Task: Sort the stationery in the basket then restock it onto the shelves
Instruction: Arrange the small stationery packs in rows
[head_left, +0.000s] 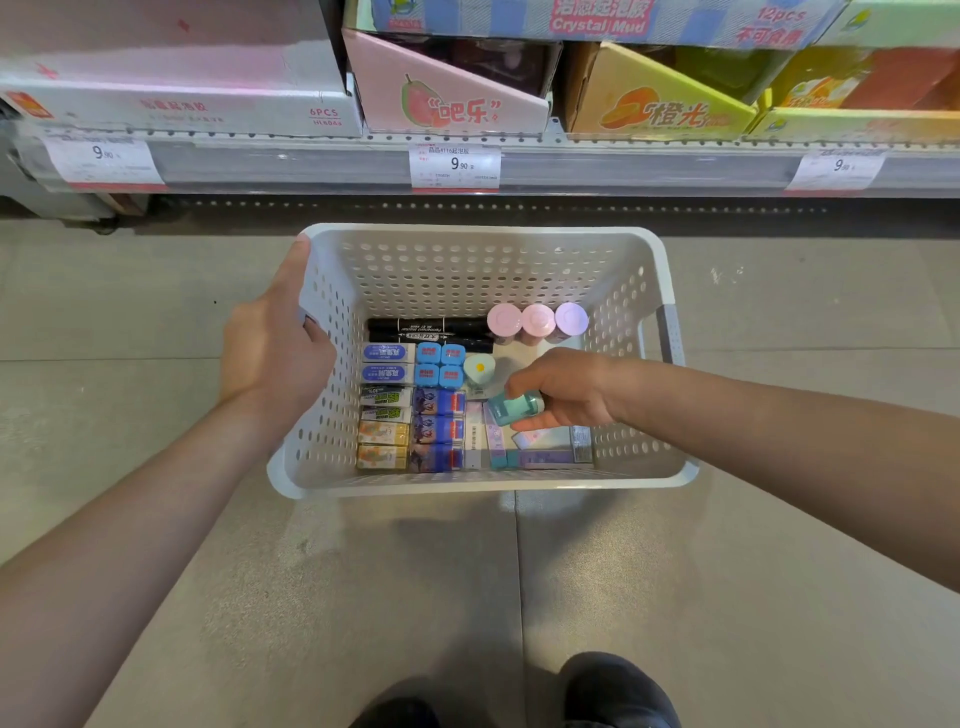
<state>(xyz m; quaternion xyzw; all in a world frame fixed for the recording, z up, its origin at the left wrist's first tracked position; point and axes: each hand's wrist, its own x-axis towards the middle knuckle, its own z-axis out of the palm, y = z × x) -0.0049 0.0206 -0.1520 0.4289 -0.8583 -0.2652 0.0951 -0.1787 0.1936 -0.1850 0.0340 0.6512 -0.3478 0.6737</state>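
the white perforated basket (483, 270) sits on the floor below the shelf (478, 166). the left hand (275, 353) grips its left rim, fingers hooked through the handle slot, while the right hand (561, 395) reaches inside and pinches a small teal item (514, 408) between thumb and fingers, just above the flat pastel packs (540, 452) at the near right. the teal piece looks like hard, smooth plastic — light, rigid, probably a little slick, so a pinch across its short sides seems safest. the boxed erasers (387, 415) in tidy rows at the left are likely light and firm too, easy to take by their long edges — the three round-capped tubes (537, 319) at the back could roll or tip if nudged.
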